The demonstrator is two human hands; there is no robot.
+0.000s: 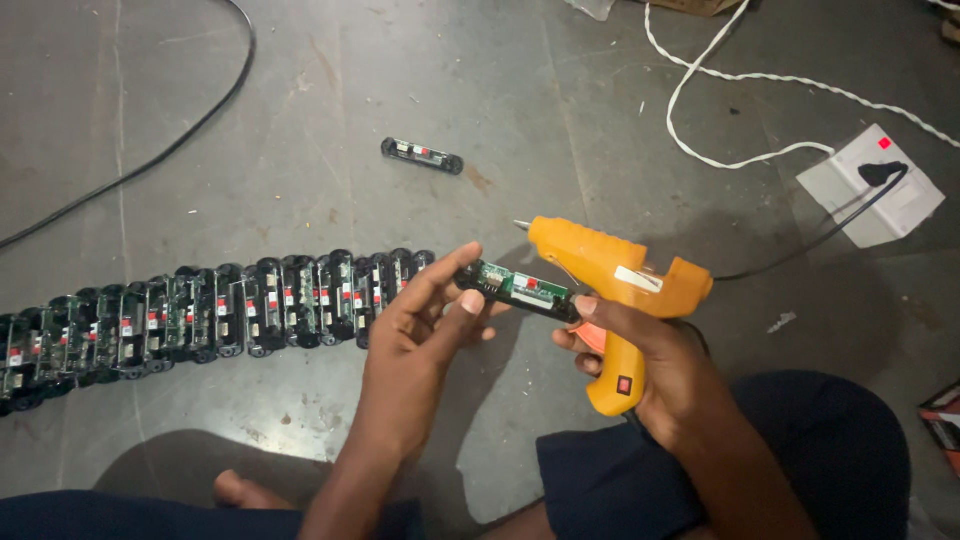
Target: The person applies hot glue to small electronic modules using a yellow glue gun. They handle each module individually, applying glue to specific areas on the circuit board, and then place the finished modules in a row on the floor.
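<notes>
Holding a black module pinched between left hand fingertips and right forefinger, the right hand is also gripping the glue gun, keeping its nozzle close above the floor.

You are sitting on a grey concrete floor, scuffed and stained in patches. Along its left side lies a long row of black circuit-board modules, packed side by side and touching. A single module lies apart, further out from you. A black cable curves across the upper left. To the upper right, a white twisted cord loops toward a white socket block, where a black plug sits with its lead trailing over the floor.
</notes>
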